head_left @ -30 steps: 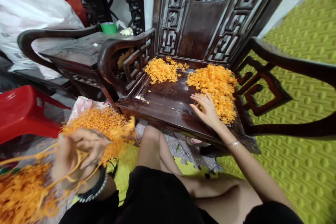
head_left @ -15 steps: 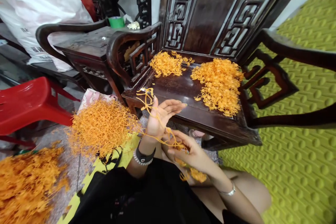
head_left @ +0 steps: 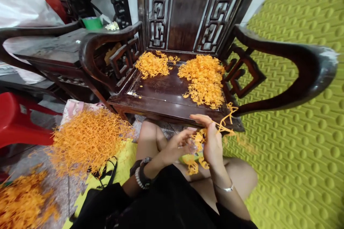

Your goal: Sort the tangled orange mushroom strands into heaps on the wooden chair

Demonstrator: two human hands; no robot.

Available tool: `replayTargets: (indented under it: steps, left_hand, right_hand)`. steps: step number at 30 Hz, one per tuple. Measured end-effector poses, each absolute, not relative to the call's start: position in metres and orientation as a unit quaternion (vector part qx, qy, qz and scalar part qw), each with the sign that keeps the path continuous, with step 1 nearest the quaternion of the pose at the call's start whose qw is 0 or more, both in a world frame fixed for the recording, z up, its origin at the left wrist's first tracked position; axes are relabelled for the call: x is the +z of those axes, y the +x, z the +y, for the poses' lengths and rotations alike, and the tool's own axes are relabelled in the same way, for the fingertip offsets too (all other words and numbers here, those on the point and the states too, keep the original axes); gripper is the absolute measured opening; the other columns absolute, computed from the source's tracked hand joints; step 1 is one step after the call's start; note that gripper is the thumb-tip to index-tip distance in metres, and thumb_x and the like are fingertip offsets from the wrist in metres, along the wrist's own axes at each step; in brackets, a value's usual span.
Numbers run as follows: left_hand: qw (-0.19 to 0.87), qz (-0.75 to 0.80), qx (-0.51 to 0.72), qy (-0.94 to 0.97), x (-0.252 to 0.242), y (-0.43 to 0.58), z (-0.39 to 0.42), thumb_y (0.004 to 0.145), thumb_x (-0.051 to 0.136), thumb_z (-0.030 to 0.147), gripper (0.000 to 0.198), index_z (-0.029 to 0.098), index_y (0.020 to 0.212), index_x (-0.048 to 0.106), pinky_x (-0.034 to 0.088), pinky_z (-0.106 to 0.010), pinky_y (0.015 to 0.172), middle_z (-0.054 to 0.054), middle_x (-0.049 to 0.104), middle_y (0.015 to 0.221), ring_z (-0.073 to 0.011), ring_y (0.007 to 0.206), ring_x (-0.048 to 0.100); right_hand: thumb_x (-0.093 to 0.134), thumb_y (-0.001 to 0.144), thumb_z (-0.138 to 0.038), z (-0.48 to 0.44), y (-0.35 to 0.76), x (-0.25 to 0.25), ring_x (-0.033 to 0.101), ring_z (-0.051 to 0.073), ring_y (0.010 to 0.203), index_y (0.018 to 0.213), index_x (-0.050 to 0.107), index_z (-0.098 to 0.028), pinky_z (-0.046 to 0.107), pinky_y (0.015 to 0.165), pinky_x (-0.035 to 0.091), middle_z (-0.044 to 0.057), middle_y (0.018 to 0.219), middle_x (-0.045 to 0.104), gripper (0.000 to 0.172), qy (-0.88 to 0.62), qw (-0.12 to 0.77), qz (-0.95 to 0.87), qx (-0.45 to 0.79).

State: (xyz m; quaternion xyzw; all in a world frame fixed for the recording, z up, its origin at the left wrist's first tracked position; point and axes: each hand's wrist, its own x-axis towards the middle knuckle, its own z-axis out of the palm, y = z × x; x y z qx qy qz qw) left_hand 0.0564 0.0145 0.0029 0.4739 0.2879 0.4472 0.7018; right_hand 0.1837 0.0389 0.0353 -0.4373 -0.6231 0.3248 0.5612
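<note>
Orange stringy pieces (head_left: 198, 139) hang between my two hands above my lap. My left hand (head_left: 176, 147) has its fingers curved against their left side. More strands (head_left: 225, 126) trail over the thumb side of my right hand (head_left: 213, 143), whose fingers bend round the same bunch. A few orange pieces (head_left: 192, 166) dangle below. On the wooden chair seat (head_left: 161, 93) in front lie a smaller orange pile (head_left: 153, 65) at the left and a larger one (head_left: 205, 80) at the right.
A big heap of thin orange strands (head_left: 88, 139) rests on a bag at my left, with another orange heap (head_left: 24, 200) lower left. A red stool (head_left: 18, 121) stands beyond. Green tape (head_left: 92, 23) is on the side table (head_left: 53, 48). Yellow matting (head_left: 295, 143) covers the right.
The view has shifted right. My left hand has come down from its raised, spread pose to the bunch. The long strands now trail from my right hand, which has turned upward.
</note>
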Motion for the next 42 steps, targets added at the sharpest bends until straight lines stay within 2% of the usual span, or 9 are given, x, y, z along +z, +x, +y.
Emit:
replayTargets:
  steps: [6, 10, 14, 21, 25, 29, 36, 39, 42]
  left_hand:
    - [0.628, 0.325, 0.471, 0.528, 0.026, 0.061, 0.020, 0.078, 0.065, 0.055, 0.046, 0.015, 0.101, 0.064, 0.046, -0.033, 0.085, -0.006, 0.067, 0.095, -0.0209, 0.091, 0.061]
    - [0.588, 0.340, 0.504, 0.534, 0.022, 0.061, 0.023, 0.088, 0.056, 0.042, 0.029, 0.016, 0.091, 0.068, 0.050, -0.031, 0.078, -0.005, 0.070, 0.083, -0.0188, 0.080, 0.063]
    - [0.542, 0.364, 0.509, 0.561, 0.017, 0.057, 0.023, 0.087, 0.058, 0.041, 0.026, 0.018, 0.093, 0.069, 0.050, -0.033, 0.082, -0.006, 0.072, 0.093, -0.0220, 0.090, 0.065]
    - [0.425, 0.410, 0.458, 0.665, 0.030, 0.062, 0.016, 0.077, 0.071, 0.040, 0.054, 0.026, 0.126, 0.051, 0.046, -0.034, 0.093, -0.005, 0.067, 0.110, -0.0230, 0.102, 0.062]
    - [0.363, 0.418, 0.430, 0.713, 0.028, 0.066, 0.024, 0.091, 0.050, 0.042, 0.024, 0.022, 0.091, 0.064, 0.046, -0.031, 0.080, -0.004, 0.064, 0.093, -0.0199, 0.085, 0.062]
    - [0.345, 0.367, 0.436, 0.746, 0.017, 0.059, 0.041, 0.096, 0.038, 0.037, 0.040, 0.020, 0.066, 0.057, 0.041, -0.028, 0.065, -0.001, 0.058, 0.066, -0.0153, 0.063, 0.055]
    - [0.111, 0.376, 0.504, 0.769, 0.028, 0.047, 0.034, 0.090, 0.044, 0.023, 0.041, 0.023, 0.049, 0.042, 0.029, -0.029, 0.054, 0.003, 0.039, 0.046, -0.0143, 0.047, 0.034]
    - [0.126, 0.430, 0.563, 0.694, 0.048, 0.027, 0.028, 0.091, 0.043, 0.038, 0.048, 0.027, 0.045, 0.040, 0.032, -0.027, 0.047, 0.004, 0.034, 0.043, -0.0148, 0.044, 0.032]
    - [0.114, 0.501, 0.655, 0.554, 0.074, -0.003, 0.036, 0.097, 0.024, 0.047, 0.058, 0.030, 0.043, 0.033, 0.027, -0.026, 0.038, 0.005, 0.027, 0.041, -0.0141, 0.041, 0.026]
  right_hand:
    - [0.031, 0.099, -0.045, 0.036, 0.197, 0.035, 0.055, 0.020, 0.107, 0.106, 0.064, -0.022, 0.035, 0.096, 0.040, 0.007, 0.110, 0.063, 0.041, -0.436, 0.505, -0.688, 0.284]
    - [0.030, 0.099, -0.049, 0.027, 0.203, 0.032, 0.059, 0.017, 0.080, 0.088, 0.064, -0.019, 0.029, 0.073, 0.045, 0.006, 0.086, 0.064, 0.046, -0.461, 0.499, -0.652, 0.337]
    - [0.033, 0.098, -0.048, 0.017, 0.206, 0.032, 0.047, 0.013, 0.056, 0.069, 0.051, -0.019, 0.026, 0.056, 0.038, 0.001, 0.062, 0.051, 0.045, -0.513, 0.485, -0.630, 0.325]
    - [0.040, 0.097, -0.041, 0.018, 0.210, 0.039, 0.043, 0.011, 0.052, 0.065, 0.048, -0.018, 0.025, 0.053, 0.032, -0.001, 0.057, 0.050, 0.041, -0.535, 0.383, -0.717, 0.229]
    - [0.035, 0.097, -0.048, 0.018, 0.209, 0.033, 0.030, 0.008, 0.043, 0.051, 0.035, -0.019, 0.025, 0.046, 0.024, -0.003, 0.045, 0.035, 0.055, -0.526, 0.398, -0.700, 0.274]
    - [0.034, 0.096, -0.054, 0.011, 0.203, 0.029, 0.023, 0.007, 0.042, 0.047, 0.028, -0.020, 0.026, 0.043, 0.018, -0.004, 0.043, 0.027, 0.059, -0.520, 0.391, -0.683, 0.332]
    - [0.039, 0.096, -0.048, -0.019, 0.190, 0.042, 0.035, 0.012, 0.045, 0.049, 0.036, -0.021, 0.028, 0.050, 0.032, -0.001, 0.044, 0.035, 0.055, -0.500, 0.424, -0.679, 0.332]
    - [0.039, 0.096, -0.047, -0.039, 0.206, 0.041, 0.038, 0.011, 0.044, 0.049, 0.039, -0.020, 0.028, 0.049, 0.033, 0.000, 0.044, 0.041, 0.054, -0.500, 0.423, -0.682, 0.325]
    - [0.038, 0.097, -0.046, -0.056, 0.239, 0.032, 0.033, 0.009, 0.037, 0.046, 0.039, -0.019, 0.027, 0.041, 0.026, -0.001, 0.040, 0.038, 0.058, -0.539, 0.473, -0.607, 0.343]
